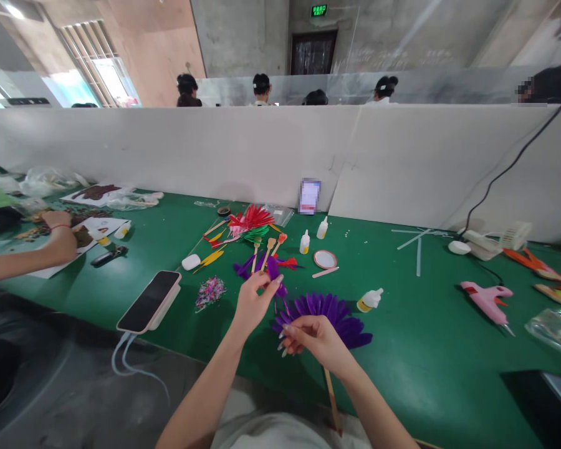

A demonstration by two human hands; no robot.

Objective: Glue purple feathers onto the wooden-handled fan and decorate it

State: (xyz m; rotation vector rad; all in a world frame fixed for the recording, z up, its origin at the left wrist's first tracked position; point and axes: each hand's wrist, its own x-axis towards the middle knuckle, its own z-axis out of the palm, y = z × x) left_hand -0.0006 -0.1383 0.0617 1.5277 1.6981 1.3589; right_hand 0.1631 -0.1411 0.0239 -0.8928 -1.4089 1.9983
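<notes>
Pinching a purple feather (273, 268) between thumb and fingers, your left hand (254, 300) is raised over the green worktop (416, 337) in the head view; your right hand (318, 340) curls in front of the purple feather fan (339, 317), though whether it grips anything cannot be told; the fan spreads before you, a wooden stick (330, 399) below it; a white bottle (370, 300) lies just right of it.

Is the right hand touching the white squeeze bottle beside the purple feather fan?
Apart. The head view shows purple feathers between the right hand and the white squeeze bottle.
</notes>
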